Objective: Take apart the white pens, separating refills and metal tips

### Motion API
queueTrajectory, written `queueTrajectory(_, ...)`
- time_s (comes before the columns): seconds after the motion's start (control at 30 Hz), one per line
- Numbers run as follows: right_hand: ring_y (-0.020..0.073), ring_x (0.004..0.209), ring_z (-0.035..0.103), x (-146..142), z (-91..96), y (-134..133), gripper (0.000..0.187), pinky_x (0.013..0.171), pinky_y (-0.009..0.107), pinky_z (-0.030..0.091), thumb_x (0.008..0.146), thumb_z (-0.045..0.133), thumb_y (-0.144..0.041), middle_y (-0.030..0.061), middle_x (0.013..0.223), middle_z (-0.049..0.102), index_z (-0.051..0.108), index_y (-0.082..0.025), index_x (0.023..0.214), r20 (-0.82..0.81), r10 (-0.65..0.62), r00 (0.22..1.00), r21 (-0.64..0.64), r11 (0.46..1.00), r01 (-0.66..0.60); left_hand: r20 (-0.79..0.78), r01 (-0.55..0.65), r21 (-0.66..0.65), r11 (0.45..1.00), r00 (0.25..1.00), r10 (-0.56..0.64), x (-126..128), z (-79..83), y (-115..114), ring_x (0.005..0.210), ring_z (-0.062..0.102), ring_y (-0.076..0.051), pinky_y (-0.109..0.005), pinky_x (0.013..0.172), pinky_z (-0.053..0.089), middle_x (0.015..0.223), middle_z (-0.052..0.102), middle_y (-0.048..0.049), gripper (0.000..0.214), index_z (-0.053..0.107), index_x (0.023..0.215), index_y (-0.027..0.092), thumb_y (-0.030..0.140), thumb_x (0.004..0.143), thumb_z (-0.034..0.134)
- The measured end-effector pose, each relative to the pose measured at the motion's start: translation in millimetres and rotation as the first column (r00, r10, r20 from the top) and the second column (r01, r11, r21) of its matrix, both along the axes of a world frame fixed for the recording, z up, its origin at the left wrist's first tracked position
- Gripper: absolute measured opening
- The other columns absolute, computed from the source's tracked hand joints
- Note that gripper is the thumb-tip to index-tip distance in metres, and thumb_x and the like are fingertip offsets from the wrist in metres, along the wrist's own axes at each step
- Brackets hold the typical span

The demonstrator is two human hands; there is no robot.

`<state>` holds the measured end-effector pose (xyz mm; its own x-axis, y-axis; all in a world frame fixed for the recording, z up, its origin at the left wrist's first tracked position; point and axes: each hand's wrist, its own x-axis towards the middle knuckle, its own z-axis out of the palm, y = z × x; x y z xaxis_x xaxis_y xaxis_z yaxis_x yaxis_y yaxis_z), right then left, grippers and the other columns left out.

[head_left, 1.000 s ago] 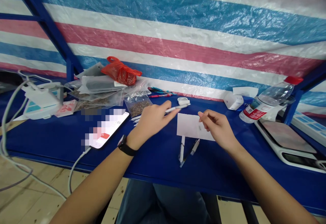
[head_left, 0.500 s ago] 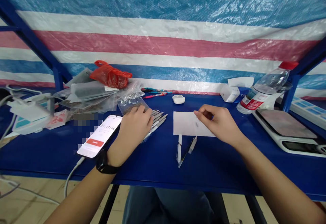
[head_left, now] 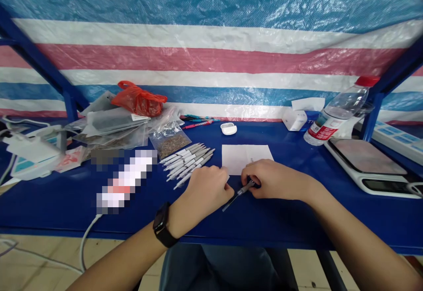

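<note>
My right hand (head_left: 272, 178) is closed, its thumb and fingers pinching the grey front section of a pen (head_left: 245, 188). A thin ink refill (head_left: 230, 203) points from that section toward the near left. Close beside it, my left hand (head_left: 211, 187) is curled around a white pen barrel, mostly hidden by the fingers; only a small white bit (head_left: 228, 177) shows. Behind both hands lies a sheet of white paper (head_left: 236, 156), partly covered by the right hand. Several white-and-grey pens (head_left: 187, 161) lie in a row left of the paper.
A small bag of brown bits (head_left: 173, 144) lies behind the pens, near plastic bags (head_left: 112, 121) and a red bag (head_left: 139, 99). A white earbud case (head_left: 228, 128) sits behind the paper. At right stand a bottle (head_left: 333, 121) and a scale (head_left: 370, 163); a blurred-out phone (head_left: 127, 180) lies left.
My left hand has moved right from the row of pens to the loose white barrel. My right hand has come down from the paper and taken hold of the grey front section.
</note>
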<state>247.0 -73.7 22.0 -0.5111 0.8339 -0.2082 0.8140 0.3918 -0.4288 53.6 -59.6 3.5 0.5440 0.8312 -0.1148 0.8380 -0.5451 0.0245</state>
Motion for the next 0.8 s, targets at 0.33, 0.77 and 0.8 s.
queueTrajectory(0.33, 0.0199, 0.078, 0.060, -1, -3.3, -1, 0.019, 0.067, 0.029, 0.039, 0.066, 0.067, -0.006, 0.0038, 0.088, 0.069, 0.065, -0.019, 0.079, 0.040, 0.003, 0.999, 0.008, 1.000, -0.003, 0.004, -0.013, -0.001, 1.000, 1.000, 0.013, -11, 10.2, -2, 0.073, 0.072, -0.029, -0.032, 0.056, 0.035, 0.076, 0.071, -0.0089, 0.016, 0.063, 0.091, 0.018, 0.018, 0.090, 0.047)
queueTrajectory(0.77, 0.0147, 0.064, 0.053, 0, -3.4, -2, 0.021, 0.059, 0.027, 0.033, 0.062, 0.063, -0.004, -0.0016, 0.073, 0.064, 0.055, -0.021, 0.072, -0.015, -0.007, 1.000, 0.013, 1.000, 0.007, 0.364, 0.240, 0.026, 0.970, 0.902, -0.233, -13, 1.7, 12, 0.067, 0.062, -0.021, -0.032, 0.055, 0.026, 0.069, 0.061, 0.0001, 0.015, 0.053, 0.083, 0.023, 0.020, 0.095, 0.046)
queueTrajectory(0.8, 0.0144, 0.064, 0.053, 2, -2.1, -2, 0.021, 0.059, 0.027, 0.033, 0.062, 0.063, -0.004, -0.0022, 0.072, 0.064, 0.055, -0.021, 0.072, -0.028, -0.017, 0.999, 0.016, 1.000, 0.018, 0.375, 0.277, 0.014, 0.961, 0.889, -0.262, -13, -0.9, 13, 0.067, 0.063, -0.020, -0.032, 0.055, 0.027, 0.070, 0.063, 0.0007, 0.012, 0.056, 0.086, 0.023, 0.023, 0.096, 0.049)
